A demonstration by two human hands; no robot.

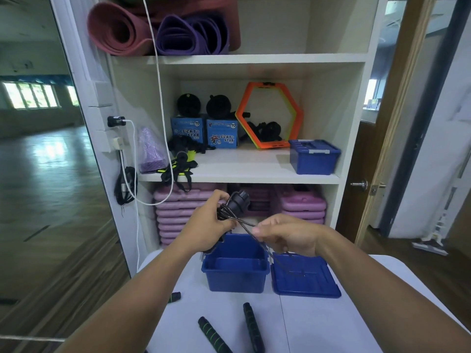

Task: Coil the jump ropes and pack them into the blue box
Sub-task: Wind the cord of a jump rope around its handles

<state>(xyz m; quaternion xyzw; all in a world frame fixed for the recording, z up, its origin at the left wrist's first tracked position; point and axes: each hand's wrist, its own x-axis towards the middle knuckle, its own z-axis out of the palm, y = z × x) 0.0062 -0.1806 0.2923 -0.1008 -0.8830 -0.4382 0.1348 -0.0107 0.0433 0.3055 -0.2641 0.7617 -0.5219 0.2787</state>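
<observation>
Above the open blue box [235,280], a black jump rope [235,203] is held up. Its handles and several wound loops are gripped in the left hand [207,221], fingers curled round the bundle. The loose cord [245,226] is led down-right from the bundle and pinched by the right hand [286,238], with the tail hung over the lid [305,281] right of the box. The box is sited directly under the left hand, so a short drop is judged enough once winding is done. More green-striped handles [251,324] are seen on the near table [331,324].

Two small blue cartons [222,134] read "LUCKY STAR", "70".
</observation>
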